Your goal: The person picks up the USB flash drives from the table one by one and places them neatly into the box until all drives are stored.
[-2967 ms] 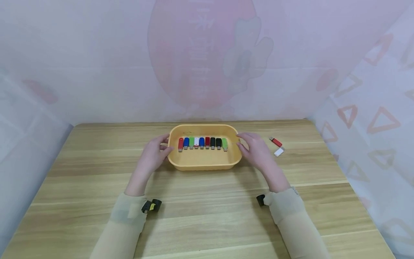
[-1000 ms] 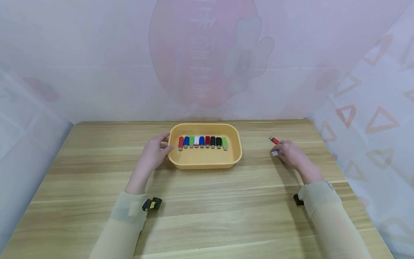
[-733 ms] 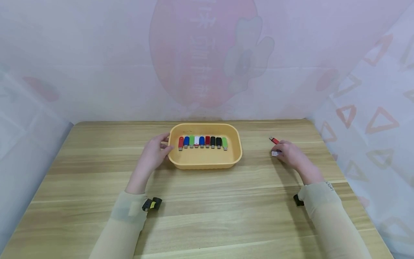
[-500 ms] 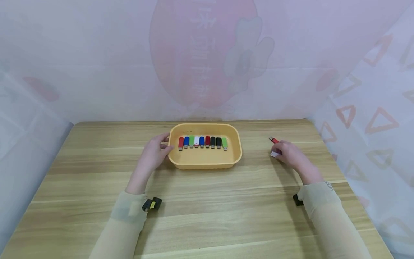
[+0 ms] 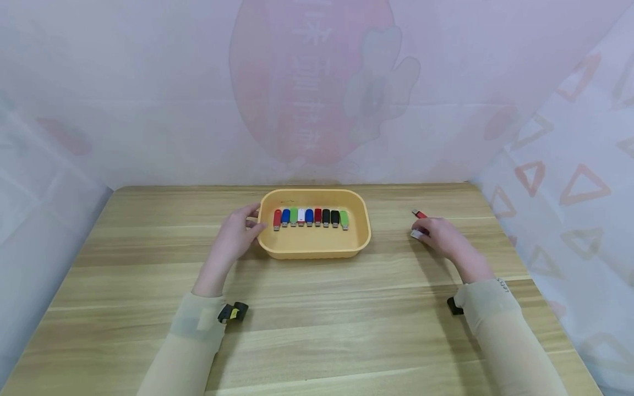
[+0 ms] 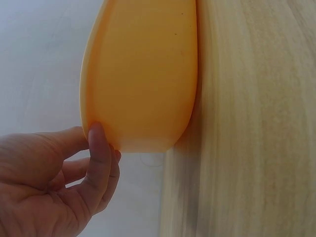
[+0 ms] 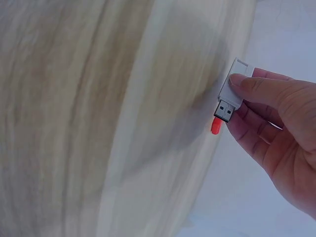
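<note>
My right hand (image 5: 441, 235) pinches a white USB stick (image 5: 416, 234) between thumb and fingers, just above the wooden table (image 5: 317, 308); the right wrist view shows the white USB stick (image 7: 233, 92) with its metal plug bare. A red USB stick (image 5: 420, 214) lies on the table just beyond that hand, and the red USB stick (image 7: 216, 125) peeks out behind the white one. My left hand (image 5: 236, 234) holds the left end of an orange tray (image 5: 364, 234), thumb on the rim of the orange tray (image 6: 143, 79). Several coloured USB sticks (image 5: 309, 218) lie side by side in a row inside it.
A translucent patterned curtain (image 5: 317, 88) closes off the back and both sides of the table. Bare wood stretches between my forearms toward the near edge. The table's right edge (image 5: 540, 275) runs close to my right arm.
My right hand left the tray's right end, went right to the loose sticks, took the white one and now carries it slightly left. The left hand and tray stayed put.
</note>
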